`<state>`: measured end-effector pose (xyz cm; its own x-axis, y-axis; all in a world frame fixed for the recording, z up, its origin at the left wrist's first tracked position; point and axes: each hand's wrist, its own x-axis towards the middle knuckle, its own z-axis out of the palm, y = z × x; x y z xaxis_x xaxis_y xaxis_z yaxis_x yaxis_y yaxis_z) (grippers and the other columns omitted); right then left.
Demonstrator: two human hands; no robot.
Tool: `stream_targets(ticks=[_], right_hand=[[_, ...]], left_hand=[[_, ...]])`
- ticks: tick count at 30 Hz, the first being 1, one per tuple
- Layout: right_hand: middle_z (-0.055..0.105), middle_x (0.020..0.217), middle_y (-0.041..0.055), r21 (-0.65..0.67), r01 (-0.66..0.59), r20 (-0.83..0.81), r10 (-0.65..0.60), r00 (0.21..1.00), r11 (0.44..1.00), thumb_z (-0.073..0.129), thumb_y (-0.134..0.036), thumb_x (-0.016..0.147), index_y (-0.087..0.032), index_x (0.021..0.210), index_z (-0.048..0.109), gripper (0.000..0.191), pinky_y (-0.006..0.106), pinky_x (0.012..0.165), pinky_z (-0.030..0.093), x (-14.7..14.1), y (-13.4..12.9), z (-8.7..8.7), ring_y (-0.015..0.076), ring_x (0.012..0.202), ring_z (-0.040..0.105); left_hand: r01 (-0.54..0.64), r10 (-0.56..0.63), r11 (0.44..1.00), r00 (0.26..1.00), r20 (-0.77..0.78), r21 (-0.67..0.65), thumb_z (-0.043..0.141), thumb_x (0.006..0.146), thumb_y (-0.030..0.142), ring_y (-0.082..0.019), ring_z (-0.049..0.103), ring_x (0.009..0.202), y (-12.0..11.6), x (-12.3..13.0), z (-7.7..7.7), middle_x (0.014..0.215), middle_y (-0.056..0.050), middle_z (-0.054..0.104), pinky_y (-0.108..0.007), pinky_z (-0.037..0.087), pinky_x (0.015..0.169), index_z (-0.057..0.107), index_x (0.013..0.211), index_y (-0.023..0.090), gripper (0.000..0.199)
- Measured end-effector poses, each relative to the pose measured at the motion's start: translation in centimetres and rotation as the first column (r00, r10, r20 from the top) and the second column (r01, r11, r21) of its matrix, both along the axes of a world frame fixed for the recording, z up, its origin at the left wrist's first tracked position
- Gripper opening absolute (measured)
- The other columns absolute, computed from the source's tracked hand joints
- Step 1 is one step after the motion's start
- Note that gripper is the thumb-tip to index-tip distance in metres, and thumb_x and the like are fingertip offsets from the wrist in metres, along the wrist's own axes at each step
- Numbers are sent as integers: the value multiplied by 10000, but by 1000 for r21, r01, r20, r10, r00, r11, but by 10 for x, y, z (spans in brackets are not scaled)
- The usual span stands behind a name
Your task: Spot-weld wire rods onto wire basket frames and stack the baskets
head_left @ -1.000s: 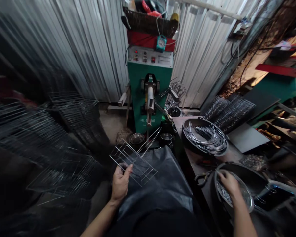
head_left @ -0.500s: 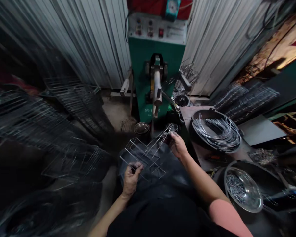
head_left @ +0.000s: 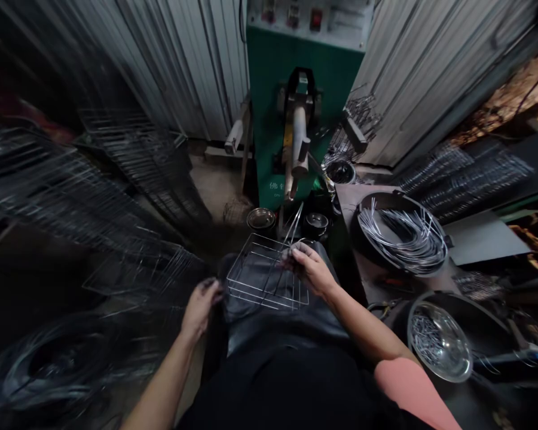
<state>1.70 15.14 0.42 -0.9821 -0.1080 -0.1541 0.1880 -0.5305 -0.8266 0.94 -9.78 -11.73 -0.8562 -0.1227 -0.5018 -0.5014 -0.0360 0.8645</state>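
Observation:
A wire rack (head_left: 269, 275) of thin metal rods rests on the dark apron over my lap. My right hand (head_left: 307, 266) is closed on thin metal rods (head_left: 295, 224) at the rack's right side, their tips rising toward the green machine (head_left: 269, 119). My left hand (head_left: 202, 304) is off to the left of the rack, apart from it, fingers curled and blurred; whether anything small is in them cannot be seen.
A pan of curved wires (head_left: 401, 236) stands on the right table. Nearer is a steel bowl of short metal pieces (head_left: 439, 340). Stacked wire racks (head_left: 130, 161) fill the left, above a wire coil (head_left: 49, 370). Two small bowls sit below the machine.
My left hand has come off the wire rack and moved left. The rack has turned to lie flatter on my lap. My right hand has moved slightly lower and left. The camera view has shifted.

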Motion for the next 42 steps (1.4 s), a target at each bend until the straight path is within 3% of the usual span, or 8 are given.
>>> stream_targets(ticks=[2, 5, 9, 12, 25, 31, 36, 42], right_hand=[[594, 707, -10, 27, -94, -12, 94, 995, 995, 719, -401, 702, -180, 719, 567, 268, 248, 683, 477, 5, -7, -5, 110, 669, 569], [570, 700, -11, 63, -134, -23, 136, 990, 989, 693, -424, 720, -185, 715, 545, 281, 237, 650, 450, 9, -9, -12, 112, 670, 547], [514, 643, -23, 150, -170, -11, 174, 985, 974, 660, -461, 733, -202, 692, 492, 312, 263, 639, 439, 19, 1, -28, 124, 638, 509], [512, 657, -16, 217, -184, -6, 189, 982, 959, 652, -505, 723, -213, 690, 473, 344, 308, 708, 448, 29, 11, -43, 148, 689, 520], [562, 756, 4, 251, -212, -140, 252, 957, 944, 550, -417, 842, -219, 774, 511, 213, 329, 777, 423, 48, 21, -62, 164, 760, 550], [585, 1047, 63, 225, -81, -62, 97, 993, 971, 639, -500, 735, -201, 704, 529, 321, 379, 881, 418, 39, 5, -59, 224, 985, 531], [609, 949, 74, 44, -170, -50, 172, 984, 985, 658, -506, 705, -201, 673, 513, 339, 451, 877, 416, 43, -3, -59, 258, 994, 549], [599, 894, 73, 64, -183, -18, 184, 983, 981, 663, -522, 680, -201, 666, 527, 349, 476, 902, 402, 51, 1, -61, 261, 985, 542]], left_hand=[[-54, 44, 997, 988, -148, -60, 624, 713, 464, -214, 592, 1035, -1, -8, 12, 1112, -101, 622, -354, 472, 871, 536, 1140, 198, 510], [127, -172, 967, 965, -200, -220, 645, 723, 355, -236, 566, 1092, 20, -18, 20, 1186, -135, 599, -354, 432, 934, 511, 1221, 160, 552], [266, -355, 806, 932, -73, -529, 557, 756, 156, -240, 618, 991, 43, -18, 3, 1091, -133, 653, -353, 443, 909, 536, 1231, 133, 476], [328, -421, 738, 907, -22, -589, 460, 797, 109, -200, 651, 876, 45, -16, -9, 1026, -96, 684, -312, 474, 842, 526, 1260, 168, 471], [312, -372, 778, 928, 2, -545, 424, 790, 71, -169, 659, 767, 45, -13, -9, 1002, -72, 696, -267, 506, 729, 508, 1288, 190, 519], [298, -401, 752, 915, -49, -587, 430, 794, 102, -175, 647, 745, 42, -17, -13, 892, -61, 706, -267, 499, 722, 509, 1290, 202, 513], [360, -411, 728, 910, 50, -583, 431, 853, 153, -153, 621, 625, 43, -16, -2, 661, -20, 675, -250, 471, 715, 441, 1342, 197, 491], [379, -401, 759, 913, 78, -530, 440, 854, 133, -117, 610, 554, 44, -16, 5, 775, -10, 697, -213, 462, 668, 427, 1350, 220, 503]])
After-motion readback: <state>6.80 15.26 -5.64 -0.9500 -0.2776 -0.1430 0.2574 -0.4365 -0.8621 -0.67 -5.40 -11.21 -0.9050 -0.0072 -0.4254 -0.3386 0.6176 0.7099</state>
